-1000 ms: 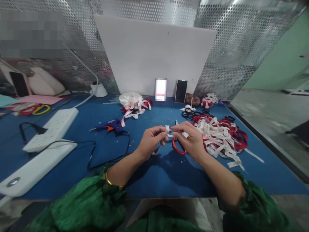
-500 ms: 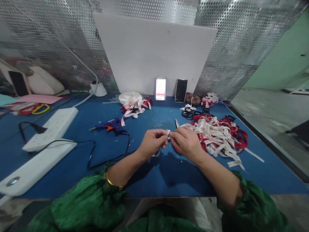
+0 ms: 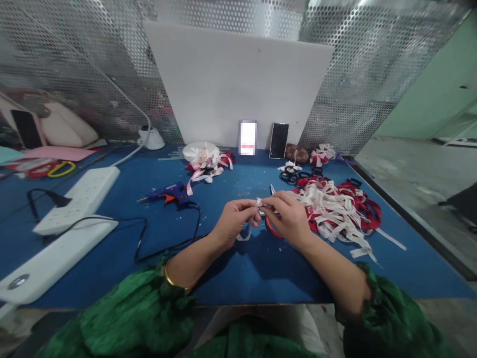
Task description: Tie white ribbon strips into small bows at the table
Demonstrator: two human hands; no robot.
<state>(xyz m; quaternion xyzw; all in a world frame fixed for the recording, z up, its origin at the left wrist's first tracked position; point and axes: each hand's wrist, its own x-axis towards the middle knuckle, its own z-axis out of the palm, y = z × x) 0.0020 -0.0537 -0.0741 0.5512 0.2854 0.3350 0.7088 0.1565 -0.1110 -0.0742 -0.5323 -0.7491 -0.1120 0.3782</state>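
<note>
My left hand (image 3: 235, 220) and my right hand (image 3: 287, 217) meet over the middle of the blue table (image 3: 231, 268). Both pinch a short piece of white ribbon (image 3: 258, 203) between thumb and fingertips; its loose end hangs in a loop below my left hand. Red-handled scissors (image 3: 271, 226) lie on the table under my right hand, blade tip pointing away. A heap of white and red ribbon strips (image 3: 337, 208) lies just right of my right hand.
A blue glue gun (image 3: 167, 193) with a black cord lies left of centre. White power strips (image 3: 78, 199) sit at the left. Finished bows (image 3: 206, 160), two phones (image 3: 279, 140) and black hair bands (image 3: 296, 175) line the back, before a white board (image 3: 242, 84).
My hands have stayed together at the same spot, working the ribbon piece. The ribbon's hanging loop below my left hand now shows more, and the scissors' red handle is visible again.
</note>
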